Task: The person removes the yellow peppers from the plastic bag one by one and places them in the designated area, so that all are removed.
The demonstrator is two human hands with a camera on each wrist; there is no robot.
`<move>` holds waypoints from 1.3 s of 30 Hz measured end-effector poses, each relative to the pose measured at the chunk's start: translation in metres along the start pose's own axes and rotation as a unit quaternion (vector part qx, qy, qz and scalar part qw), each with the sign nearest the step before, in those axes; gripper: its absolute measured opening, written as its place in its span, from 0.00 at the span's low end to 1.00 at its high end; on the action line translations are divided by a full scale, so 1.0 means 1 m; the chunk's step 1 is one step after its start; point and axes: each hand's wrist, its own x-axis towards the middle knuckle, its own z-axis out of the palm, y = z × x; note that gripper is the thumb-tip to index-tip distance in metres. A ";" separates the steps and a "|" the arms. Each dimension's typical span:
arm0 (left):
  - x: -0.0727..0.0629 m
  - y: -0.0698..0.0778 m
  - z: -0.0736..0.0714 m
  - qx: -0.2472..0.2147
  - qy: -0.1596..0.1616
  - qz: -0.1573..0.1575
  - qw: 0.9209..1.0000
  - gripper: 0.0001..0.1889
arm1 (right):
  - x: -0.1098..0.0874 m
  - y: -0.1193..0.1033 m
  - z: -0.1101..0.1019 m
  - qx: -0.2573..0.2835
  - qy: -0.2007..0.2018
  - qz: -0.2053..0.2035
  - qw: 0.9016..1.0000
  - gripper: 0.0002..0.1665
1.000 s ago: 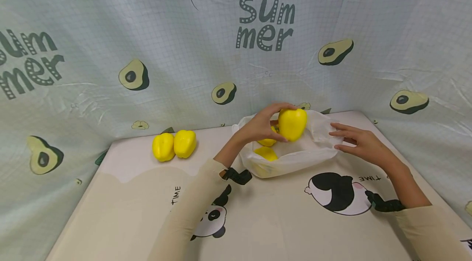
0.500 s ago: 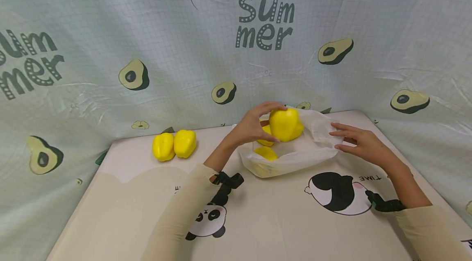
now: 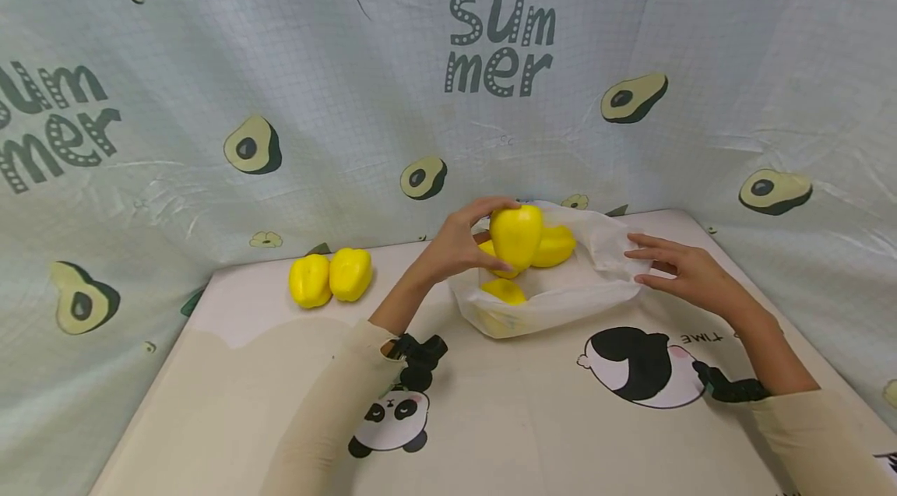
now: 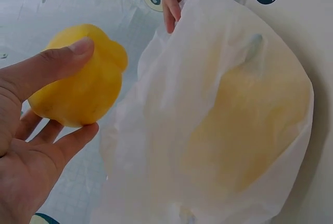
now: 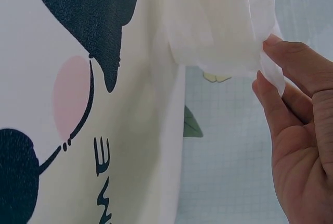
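Note:
My left hand point(image 3: 454, 243) grips a yellow bell pepper point(image 3: 517, 235) above the left part of a white plastic bag point(image 3: 561, 313). In the left wrist view the thumb lies across the upper side of this pepper point(image 4: 83, 91), with fingers beneath. Another yellow pepper point(image 3: 556, 248) lies in the bag behind it, and one more point(image 3: 504, 291) shows near the front wall. Part of a further yellow shape is hidden behind the held pepper. At the bag's right end, my right hand point(image 3: 690, 274) pinches the edge; thumb and finger meet on the thin film point(image 5: 271, 70).
Two yellow bell peppers point(image 3: 331, 276) stand side by side at the back left of the table point(image 3: 518, 418). A curtain point(image 3: 350, 91) printed with avocados hangs right behind the table's far edge. Panda prints mark the cloth in front of the bag.
My left hand has moved left across the bag with the pepper in its grip. The pepper lying behind it has come into view. My right hand stays at the bag's edge.

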 end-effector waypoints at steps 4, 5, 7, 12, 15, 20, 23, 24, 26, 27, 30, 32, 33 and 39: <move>-0.003 0.003 -0.002 -0.016 0.003 -0.002 1.000 0.43 | 0.002 0.001 0.000 0.013 -0.001 0.003 1.000 0.27; -0.004 0.003 -0.002 -0.021 0.003 -0.001 1.000 0.43 | 0.002 0.002 0.000 0.015 -0.001 0.004 1.000 0.27; -0.005 0.005 -0.003 -0.028 0.006 -0.002 1.000 0.44 | 0.003 0.002 0.000 0.016 -0.002 0.004 1.000 0.27; -0.011 0.006 -0.007 -0.040 0.012 -0.010 0.999 0.44 | 0.005 0.003 0.001 0.013 -0.009 0.003 1.000 0.27; -0.014 0.007 -0.009 -0.049 0.016 -0.015 0.999 0.44 | 0.005 0.004 0.002 0.015 -0.009 0.004 1.000 0.27; -0.019 0.010 -0.013 -0.049 0.023 -0.016 0.998 0.45 | 0.004 0.005 0.000 0.016 -0.003 0.008 1.000 0.27; -0.021 0.010 -0.015 -0.042 0.027 -0.018 0.999 0.45 | 0.004 0.004 -0.002 0.012 -0.004 0.007 1.000 0.27; -0.022 0.010 -0.015 -0.041 0.029 -0.019 0.999 0.44 | 0.005 0.004 -0.003 0.011 -0.005 0.006 1.000 0.27; -0.024 0.009 -0.016 -0.044 0.033 -0.020 0.998 0.44 | 0.004 0.004 -0.003 0.010 -0.006 0.003 1.000 0.27; -0.025 0.009 -0.017 -0.045 0.035 -0.021 0.998 0.44 | 0.004 0.004 -0.003 0.009 -0.007 0.003 1.000 0.27; -0.029 0.010 -0.019 -0.041 0.039 -0.023 0.998 0.44 | 0.004 0.005 -0.002 0.008 -0.004 0.002 1.000 0.27; -0.032 0.011 -0.021 -0.036 0.042 -0.026 0.998 0.44 | 0.004 0.006 -0.001 0.011 -0.001 0.001 1.000 0.27; -0.033 0.011 -0.023 -0.033 0.043 -0.027 0.998 0.44 | 0.004 0.007 -0.001 0.012 0.000 -0.001 1.000 0.27; -0.042 0.015 -0.032 -0.014 0.052 -0.040 0.998 0.44 | 0.003 0.009 0.001 0.037 0.007 -0.012 0.999 0.27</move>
